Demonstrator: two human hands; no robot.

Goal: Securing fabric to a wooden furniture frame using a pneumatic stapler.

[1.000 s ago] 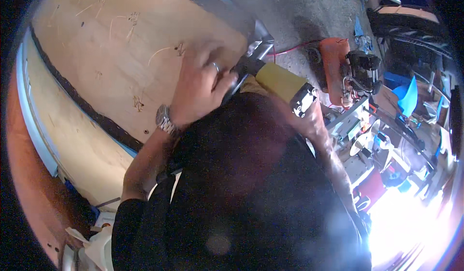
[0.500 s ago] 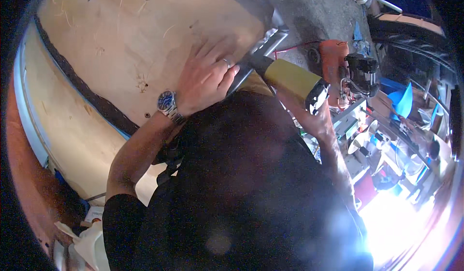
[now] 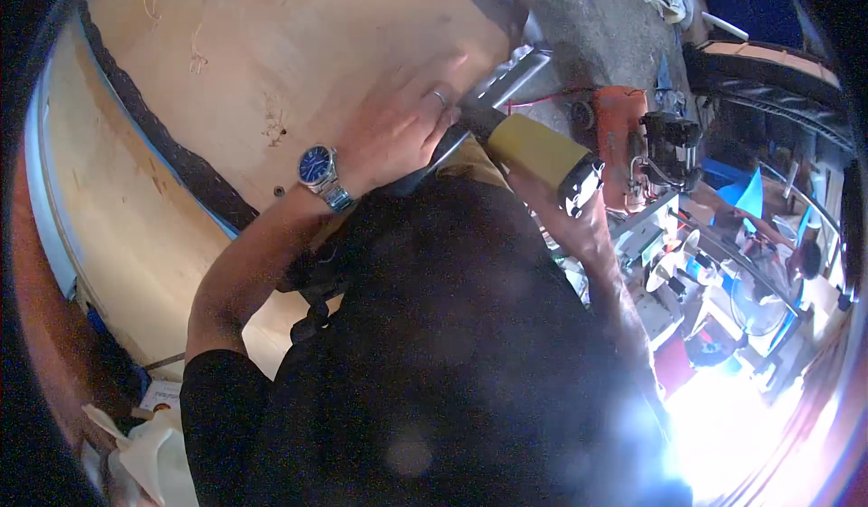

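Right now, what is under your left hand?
The tan panel appears to run beneath the left hand; whatever the hand directly covers is hidden from view.

On the left wrist I can see a watch (image 3: 316, 166) with round dark-blue dial, silver case and a silver bracelet (image 3: 336, 197) of metal links. One finger of the left hand (image 3: 393, 136) wears a thin silver-coloured ring (image 3: 440, 97). The shirt (image 3: 434, 326) is plain black, and its left sleeve (image 3: 224, 398) is short, finishing above the elbow. The right forearm (image 3: 617, 294) is bare; strong glare hides from me the sleeve there.
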